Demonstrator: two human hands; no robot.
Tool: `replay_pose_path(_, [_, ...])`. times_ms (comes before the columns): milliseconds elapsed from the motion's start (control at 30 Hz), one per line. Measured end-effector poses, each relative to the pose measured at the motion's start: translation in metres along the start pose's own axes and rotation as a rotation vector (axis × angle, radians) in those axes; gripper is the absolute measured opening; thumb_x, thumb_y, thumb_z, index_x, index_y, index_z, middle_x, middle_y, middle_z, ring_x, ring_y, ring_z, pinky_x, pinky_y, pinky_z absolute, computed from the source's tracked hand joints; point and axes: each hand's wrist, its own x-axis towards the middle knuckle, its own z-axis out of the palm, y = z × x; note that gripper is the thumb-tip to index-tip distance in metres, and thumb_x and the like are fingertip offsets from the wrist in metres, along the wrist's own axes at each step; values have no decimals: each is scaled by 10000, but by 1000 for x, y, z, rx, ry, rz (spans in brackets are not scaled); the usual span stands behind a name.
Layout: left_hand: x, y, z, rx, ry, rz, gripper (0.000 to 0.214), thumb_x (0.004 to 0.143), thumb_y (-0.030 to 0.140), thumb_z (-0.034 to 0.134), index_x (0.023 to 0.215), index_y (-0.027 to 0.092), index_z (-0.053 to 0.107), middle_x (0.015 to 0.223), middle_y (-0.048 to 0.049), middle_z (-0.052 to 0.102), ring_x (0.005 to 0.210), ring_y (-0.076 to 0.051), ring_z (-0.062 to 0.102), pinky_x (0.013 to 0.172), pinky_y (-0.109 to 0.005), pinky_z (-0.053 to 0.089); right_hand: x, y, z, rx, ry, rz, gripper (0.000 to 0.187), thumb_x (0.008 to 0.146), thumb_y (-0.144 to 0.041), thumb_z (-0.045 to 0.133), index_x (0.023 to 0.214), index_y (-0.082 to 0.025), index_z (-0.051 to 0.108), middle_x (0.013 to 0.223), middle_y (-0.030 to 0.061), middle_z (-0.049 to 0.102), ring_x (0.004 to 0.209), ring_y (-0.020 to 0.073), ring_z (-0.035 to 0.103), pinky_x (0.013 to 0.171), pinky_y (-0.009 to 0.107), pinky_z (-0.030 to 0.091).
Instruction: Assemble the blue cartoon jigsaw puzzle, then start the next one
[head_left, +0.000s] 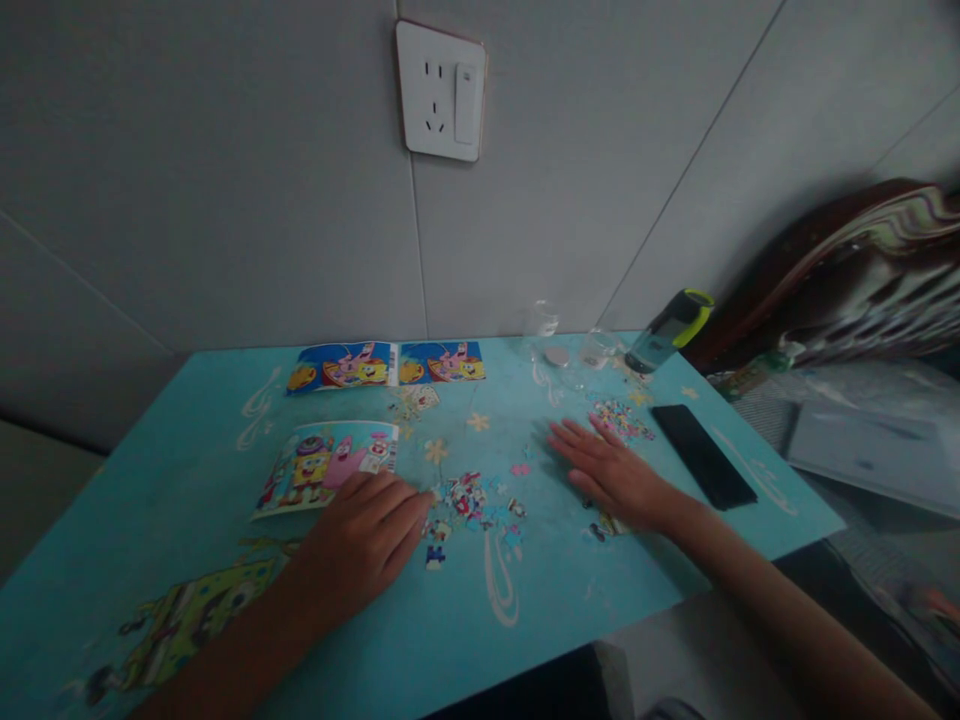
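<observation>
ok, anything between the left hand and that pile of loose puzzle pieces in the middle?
Nothing visible. The left hand lies flat on the table, fingertips at the left edge of the puzzle pieces. The right hand rests flat on the pile's other side, apart from it.

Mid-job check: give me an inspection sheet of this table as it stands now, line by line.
Surface: turquoise cartoon-printed table, dimly lit.
Job's things: loose puzzle pieces between the hands; smaller heap beyond the right hand; picture card; flattened box strip.
Clutter: black phone, tilted green-capped bottle, clear cups.
Grippers: left hand flat, fingers at the pieces; right hand flat, open.
Cables: nothing seen.
Surroundings: wall socket, grey wall, dark headboard.
</observation>
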Motion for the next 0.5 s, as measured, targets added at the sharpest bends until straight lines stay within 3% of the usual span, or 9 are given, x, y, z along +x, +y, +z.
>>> replay_pose_path(100, [-1, 0, 0, 14, -10, 6, 219, 971, 169, 521, 1132, 192, 668, 1015, -51, 693, 981, -219, 601, 942, -418, 417, 8, -36, 0, 48, -42, -97, 591, 1045, -438, 376, 1590, -385, 153, 1631, -45, 252, 1499, 226, 267, 1264, 515, 89])
replay_pose_path(167, [-1, -1, -1, 25, -14, 0, 219, 972, 183, 521, 1132, 194, 671, 1004, -51, 695, 976, -218, 607, 940, -419, 426, 10, -44, 3, 57, -38, -104, 588, 1044, -435, 387, 1588, -375, 171, 1623, -32, 280, 1491, 222, 290, 1263, 513, 83])
replay_pose_path(333, [-1, -1, -2, 44, -5, 9, 224, 982, 200, 506, 1131, 197, 674, 961, -54, 693, 940, -210, 609, 920, -413, 443, 6, -32, 8, 12, -29, -46, 572, 1050, -434, 367, 1587, -366, 181, 1621, -1, 291, 1484, 225, 311, 1249, 556, 56])
replay_pose_path(500, [-2, -2, 0, 26, -25, 19, 232, 980, 179, 517, 1171, 194, 648, 1008, -62, 684, 980, -227, 587, 941, -438, 422, -9, -5, 5, -81, -30, 107, 554, 1060, -419, 315, 1592, -327, 192, 1622, 37, 297, 1493, 258, 289, 1229, 611, 83])
